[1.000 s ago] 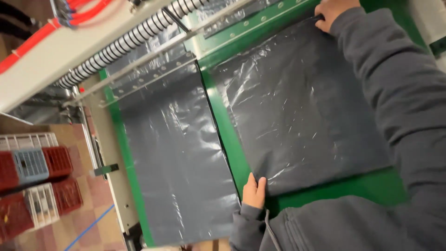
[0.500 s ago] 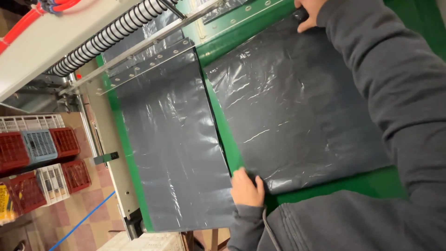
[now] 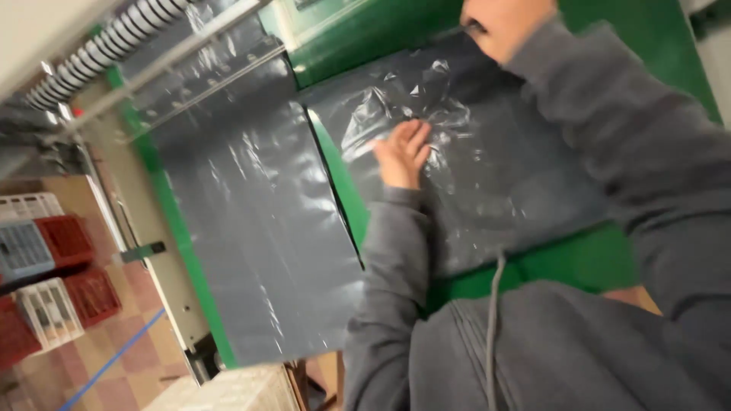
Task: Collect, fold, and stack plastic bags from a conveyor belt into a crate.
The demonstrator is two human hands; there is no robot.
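A grey plastic bag (image 3: 502, 175) lies flat on the green table (image 3: 586, 259). My left hand (image 3: 403, 152) rests flat on the bag's left part, fingers spread, where the film is wrinkled. At the bag's far edge near the top of the view, my right hand (image 3: 499, 27) presses or pinches the film; its grip is blurred. A second grey plastic sheet (image 3: 251, 228) lies to the left, coming out from under the machine's metal bars (image 3: 198, 76).
A ribbed hose (image 3: 106, 53) runs along the cream machine housing at the top left. Red, white and grey plastic crates (image 3: 46, 266) stand on the floor at the left. A white crate (image 3: 236, 388) sits at the bottom edge.
My left hand has moved from the bag's near left corner up onto its middle left. The view has shifted and closed in on the table.
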